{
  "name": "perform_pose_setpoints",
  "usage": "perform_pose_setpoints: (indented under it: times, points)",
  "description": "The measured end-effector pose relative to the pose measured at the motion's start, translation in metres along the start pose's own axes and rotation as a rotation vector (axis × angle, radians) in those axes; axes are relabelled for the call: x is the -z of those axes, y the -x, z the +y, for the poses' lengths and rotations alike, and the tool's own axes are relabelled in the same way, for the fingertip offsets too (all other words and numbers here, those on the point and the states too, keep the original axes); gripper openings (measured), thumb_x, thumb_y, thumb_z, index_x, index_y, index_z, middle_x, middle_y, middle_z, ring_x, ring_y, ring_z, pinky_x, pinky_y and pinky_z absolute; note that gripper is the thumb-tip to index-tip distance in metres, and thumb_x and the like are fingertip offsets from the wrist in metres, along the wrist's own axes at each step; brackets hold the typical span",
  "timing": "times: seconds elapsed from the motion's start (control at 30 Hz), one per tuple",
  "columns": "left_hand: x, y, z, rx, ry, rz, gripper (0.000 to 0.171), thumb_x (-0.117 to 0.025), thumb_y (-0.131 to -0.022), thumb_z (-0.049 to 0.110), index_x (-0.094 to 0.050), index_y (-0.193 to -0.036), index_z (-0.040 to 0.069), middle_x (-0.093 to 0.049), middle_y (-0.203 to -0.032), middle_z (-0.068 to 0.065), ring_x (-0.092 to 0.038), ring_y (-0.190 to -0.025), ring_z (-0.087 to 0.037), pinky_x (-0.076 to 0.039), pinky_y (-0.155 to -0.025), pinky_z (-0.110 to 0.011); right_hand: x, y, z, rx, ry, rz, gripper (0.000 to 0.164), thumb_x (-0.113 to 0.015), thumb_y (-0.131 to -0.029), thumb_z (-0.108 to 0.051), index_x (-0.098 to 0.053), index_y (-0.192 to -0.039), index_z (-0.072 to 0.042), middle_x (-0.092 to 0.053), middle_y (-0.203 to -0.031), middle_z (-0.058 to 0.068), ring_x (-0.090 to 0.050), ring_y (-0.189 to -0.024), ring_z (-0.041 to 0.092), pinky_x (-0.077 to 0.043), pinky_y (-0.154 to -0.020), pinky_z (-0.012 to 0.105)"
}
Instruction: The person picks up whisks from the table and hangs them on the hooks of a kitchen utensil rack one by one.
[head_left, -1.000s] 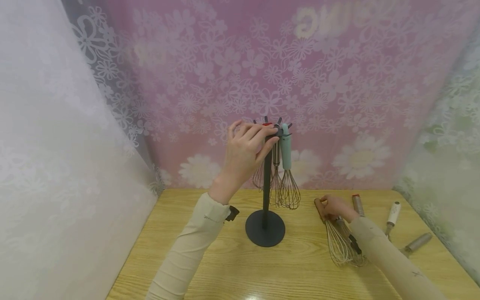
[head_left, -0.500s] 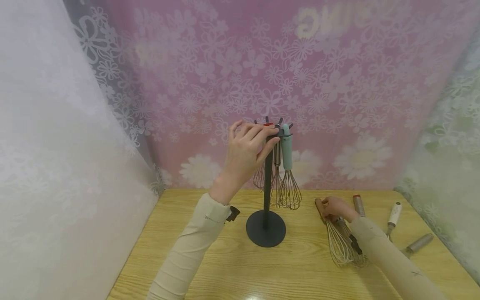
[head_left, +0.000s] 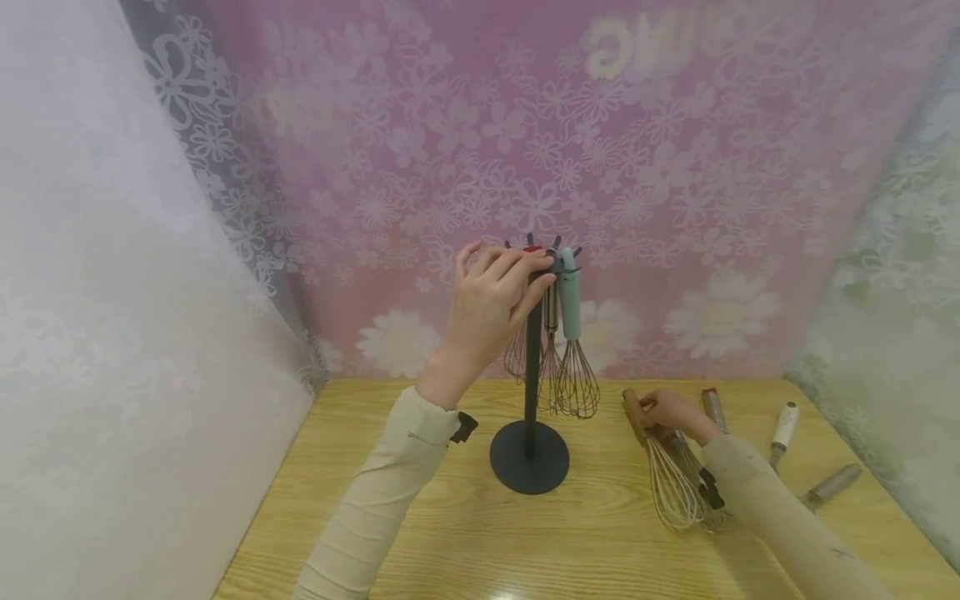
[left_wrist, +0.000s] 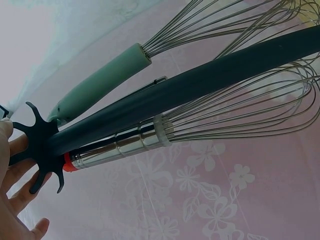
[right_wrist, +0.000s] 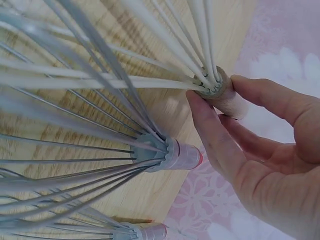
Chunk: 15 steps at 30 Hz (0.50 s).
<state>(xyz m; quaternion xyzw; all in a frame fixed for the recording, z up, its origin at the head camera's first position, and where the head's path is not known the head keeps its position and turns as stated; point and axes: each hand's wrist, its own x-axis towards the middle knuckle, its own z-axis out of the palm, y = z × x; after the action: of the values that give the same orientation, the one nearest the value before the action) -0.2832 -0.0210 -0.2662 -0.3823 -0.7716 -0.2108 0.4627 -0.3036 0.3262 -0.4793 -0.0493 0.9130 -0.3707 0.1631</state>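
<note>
My left hand (head_left: 487,302) rests on the hooked top of a black utensil rack (head_left: 532,358), its fingers laid fairly straight over the hook disc. In the left wrist view fingers show through the gaps between the hooks. On the rack hang a whisk with a mint-green handle (head_left: 571,304) and a steel-handled whisk (left_wrist: 120,145) with a red end; another hanging whisk is partly hidden. Lower right, my right hand (head_left: 671,412) pinches the wooden handle of a whisk with white wires (head_left: 671,487). In the right wrist view, thumb and fingers meet that handle near the wires.
Beside the right hand lies a steel whisk with a red-tipped handle (head_left: 714,408), partly under the forearm. Farther right are a white-handled utensil (head_left: 784,427) and a grey-handled one (head_left: 834,483). The rack's round base (head_left: 529,475) stands on the wooden table (head_left: 450,542), before a floral curtain (head_left: 465,167).
The wooden handle has tipped up slightly to the left in my right hand. My left hand stays on the rack top. The head view shifts a little.
</note>
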Motion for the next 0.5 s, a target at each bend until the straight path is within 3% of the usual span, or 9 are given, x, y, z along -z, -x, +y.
perform_pose_setpoints:
  times: [0.2, 0.5]
  points:
    - [0.0004, 0.0000, 0.0005, -0.002, -0.003, 0.001, 0.024, -0.064, -0.101, 0.032, -0.075, -0.116, 0.017, -0.073, -0.112, 0.002, -0.061, -0.106, -0.020, -0.028, -0.117, -0.052, 0.0000, -0.0001, 0.0038, 0.013, -0.096, 0.000, 0.057, -0.059, -0.097, -0.001, -0.033, -0.140, 0.027, -0.063, -0.109, 0.033, -0.068, -0.074, 0.025, -0.058, -0.068, 0.046]
    - [-0.0007, -0.0005, 0.0008, -0.001, 0.004, 0.011, 0.024, -0.064, -0.101, 0.032, -0.075, -0.115, 0.017, -0.073, -0.112, 0.002, -0.062, -0.105, -0.020, -0.027, -0.117, -0.052, 0.0081, 0.0028, -0.0004, 0.027, -0.145, 0.002, 0.059, -0.058, -0.100, -0.005, -0.029, -0.142, 0.025, -0.051, -0.125, 0.043, -0.068, -0.092, 0.031, -0.059, -0.079, 0.048]
